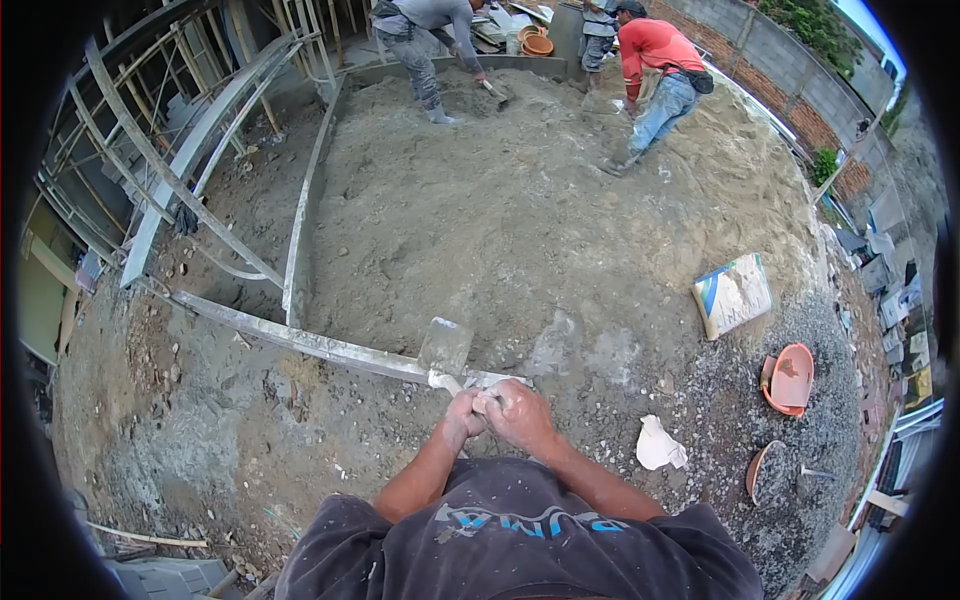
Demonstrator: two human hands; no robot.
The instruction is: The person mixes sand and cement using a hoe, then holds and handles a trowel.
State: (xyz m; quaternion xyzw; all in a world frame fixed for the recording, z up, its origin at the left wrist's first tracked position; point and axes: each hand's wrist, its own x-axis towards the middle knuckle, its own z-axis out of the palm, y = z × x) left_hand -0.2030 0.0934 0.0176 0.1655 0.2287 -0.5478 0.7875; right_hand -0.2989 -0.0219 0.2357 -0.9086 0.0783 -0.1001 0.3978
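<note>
Both of my hands are closed round the pale handle of a hoe in front of my body. My left hand point(463, 418) is beside my right hand point(517, 412), and the fingers look dusty. The hoe point(445, 346) has a flat grey, roughly rectangular blade reaching out past my hands. The blade overlaps the white-edged concrete strip point(370, 357) and the grey sand or mortar bed point(430, 220) beyond it; I cannot tell whether it touches them. Part of the handle is hidden by my fingers.
A bent co-worker point(425, 50) works with a long-handled tool at the back. Another co-worker in red point(662, 75) stoops at the back right; a third stands between. Right are a cement bag point(735, 296), orange bucket point(790, 378) and torn white scrap point(659, 444). Scaffolding point(190, 160) stands left.
</note>
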